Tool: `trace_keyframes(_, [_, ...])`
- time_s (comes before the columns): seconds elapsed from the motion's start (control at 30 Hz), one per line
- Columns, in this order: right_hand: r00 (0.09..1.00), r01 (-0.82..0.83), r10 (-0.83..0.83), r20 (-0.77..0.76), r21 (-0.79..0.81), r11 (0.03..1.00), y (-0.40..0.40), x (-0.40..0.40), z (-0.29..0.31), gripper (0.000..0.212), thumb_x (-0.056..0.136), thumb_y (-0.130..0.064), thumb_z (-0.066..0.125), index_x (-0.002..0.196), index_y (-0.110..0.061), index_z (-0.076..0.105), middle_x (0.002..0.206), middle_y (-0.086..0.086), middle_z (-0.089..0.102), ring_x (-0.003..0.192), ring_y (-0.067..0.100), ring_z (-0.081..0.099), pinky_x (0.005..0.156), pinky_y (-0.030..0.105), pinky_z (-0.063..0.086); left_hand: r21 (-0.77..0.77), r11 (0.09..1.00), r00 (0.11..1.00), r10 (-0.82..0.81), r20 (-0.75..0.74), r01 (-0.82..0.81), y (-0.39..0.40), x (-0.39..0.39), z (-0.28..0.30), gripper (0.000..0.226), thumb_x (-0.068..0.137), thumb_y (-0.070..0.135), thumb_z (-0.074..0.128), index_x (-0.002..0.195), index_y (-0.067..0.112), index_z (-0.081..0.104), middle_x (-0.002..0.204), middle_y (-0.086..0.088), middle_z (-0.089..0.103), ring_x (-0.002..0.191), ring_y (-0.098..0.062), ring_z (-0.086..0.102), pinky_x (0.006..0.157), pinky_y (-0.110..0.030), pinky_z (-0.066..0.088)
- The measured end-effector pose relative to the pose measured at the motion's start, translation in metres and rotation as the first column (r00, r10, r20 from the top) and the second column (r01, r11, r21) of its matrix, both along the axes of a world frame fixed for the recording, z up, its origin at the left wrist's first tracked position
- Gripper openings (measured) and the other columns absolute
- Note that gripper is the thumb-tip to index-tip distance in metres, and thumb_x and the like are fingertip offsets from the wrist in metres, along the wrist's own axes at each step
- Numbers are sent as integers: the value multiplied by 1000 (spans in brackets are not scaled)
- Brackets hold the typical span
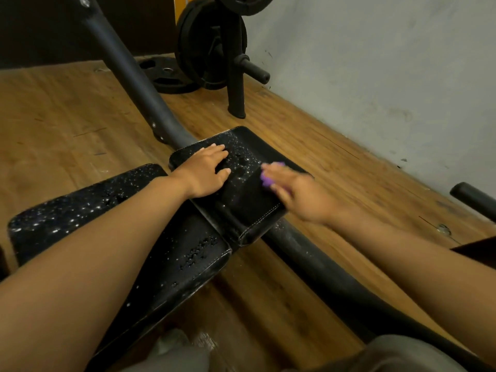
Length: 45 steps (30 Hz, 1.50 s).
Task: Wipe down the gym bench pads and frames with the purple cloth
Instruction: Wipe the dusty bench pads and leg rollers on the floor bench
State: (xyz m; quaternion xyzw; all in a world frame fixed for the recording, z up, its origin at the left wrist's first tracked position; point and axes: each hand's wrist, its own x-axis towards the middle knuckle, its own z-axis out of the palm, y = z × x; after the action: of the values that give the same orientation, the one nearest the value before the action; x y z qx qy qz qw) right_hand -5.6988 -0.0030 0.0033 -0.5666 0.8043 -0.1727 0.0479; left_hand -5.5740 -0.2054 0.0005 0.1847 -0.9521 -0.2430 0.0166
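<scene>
The right hand, blurred, pressed the small, soft purple cloth flat on the far seat pad's right edge, best bunched under the palm on that slick, droplet-wet vinyl, while the left hand lay open-fingered bracing the pad.

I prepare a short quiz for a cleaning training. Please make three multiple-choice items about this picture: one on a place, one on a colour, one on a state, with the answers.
1. Where does the left hand rest?
A. on the small bench pad
B. on the floor
C. on a weight plate

2. What colour is the cloth under the right hand?
A. yellow
B. purple
C. white

3. How is the surface of the large bench pad?
A. dry
B. torn open
C. sprinkled with droplets

Answers:
1 A, its palm lies flat on the pad.
2 B, purple shows beside the fingers.
3 C, bright drops dot the black cover.
</scene>
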Motion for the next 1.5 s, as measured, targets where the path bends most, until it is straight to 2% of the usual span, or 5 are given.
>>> trace_keyframes(0.37, [959,-282,281,23,39,959,-1,64,9,46,98,-12,47,144,-11,39,153,-4,29,142,5,19,111,5,1,-26,999,999,-41,7,42,-11,6,-2,55,102,36,40,152,20,24,161,7,12,147,-6,3,120,-26,1])
trace_keyframes(0.6, [962,273,-274,17,47,961,-58,-21,-2,30,97,-7,41,123,3,55,141,17,44,134,30,34,107,17,17,-171,981,995,-81,64,91,-8,21,4,56,103,40,30,153,19,17,162,2,8,148,-11,1,121,-29,2])
trace_keyframes(0.93, [904,-425,415,105,110,898,3,29,16,46,99,-20,45,144,-18,37,153,-9,29,143,1,18,117,16,10,-162,982,996,-93,9,93,-12,28,0,58,103,42,31,153,19,17,162,2,9,148,-9,1,119,-25,-1])
trace_keyframes(1.2, [981,184,-188,39,78,980,-109,-57,-3,43,102,-16,35,143,-3,36,155,9,27,145,24,15,112,18,4,-229,972,997,-68,-25,61,-9,29,-3,58,102,43,29,154,18,18,162,2,10,148,-11,3,119,-25,0])
trace_keyframes(1.5, [878,-478,467,108,124,870,-15,6,11,46,100,-22,43,145,-15,36,154,-7,29,145,5,16,118,21,13,-250,968,999,12,-50,-24,-8,28,-10,63,100,49,28,153,17,18,162,-1,10,149,-13,4,121,-28,2])
